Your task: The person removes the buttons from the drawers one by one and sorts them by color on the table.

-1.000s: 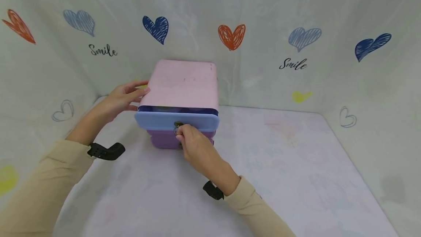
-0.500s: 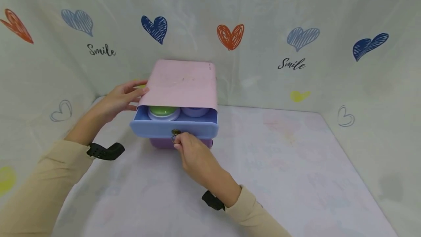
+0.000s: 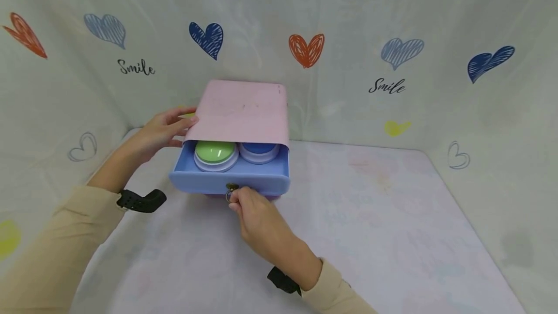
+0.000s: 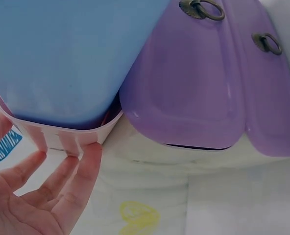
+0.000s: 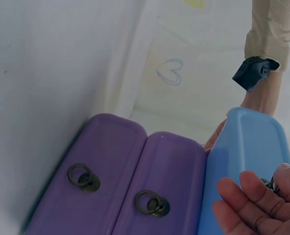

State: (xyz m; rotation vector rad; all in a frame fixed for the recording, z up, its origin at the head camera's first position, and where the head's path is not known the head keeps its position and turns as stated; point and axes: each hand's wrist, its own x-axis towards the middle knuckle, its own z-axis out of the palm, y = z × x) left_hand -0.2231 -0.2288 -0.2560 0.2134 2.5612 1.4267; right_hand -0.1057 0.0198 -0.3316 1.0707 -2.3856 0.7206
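A small drawer cabinet with a pink top (image 3: 244, 110) stands against the back sheet. Its top blue drawer (image 3: 196, 183) is pulled well out. Inside lie a green dome-topped disc (image 3: 215, 152) on a white round base and a similar blue one (image 3: 259, 148), partly under the cabinet top. My right hand (image 3: 267, 227) pinches the drawer's brass ring pull (image 3: 228, 195) between thumb and fingers. My left hand (image 3: 159, 132) rests its fingertips against the cabinet's left side, with the fingers extended, as the left wrist view (image 4: 42, 196) also shows.
Below the blue drawer are two purple drawers, an upper one (image 5: 172, 169) and a lower one (image 5: 103, 152), both pushed in, each with a ring pull. A pale cloth (image 3: 370, 217) covers the table. A white sheet (image 3: 348, 4) printed with hearts hangs behind and at the sides.
My right hand has drawn the blue drawer out towards me, from barely ajar to well out, bringing the green and blue domed discs into sight. My left hand stays in place.
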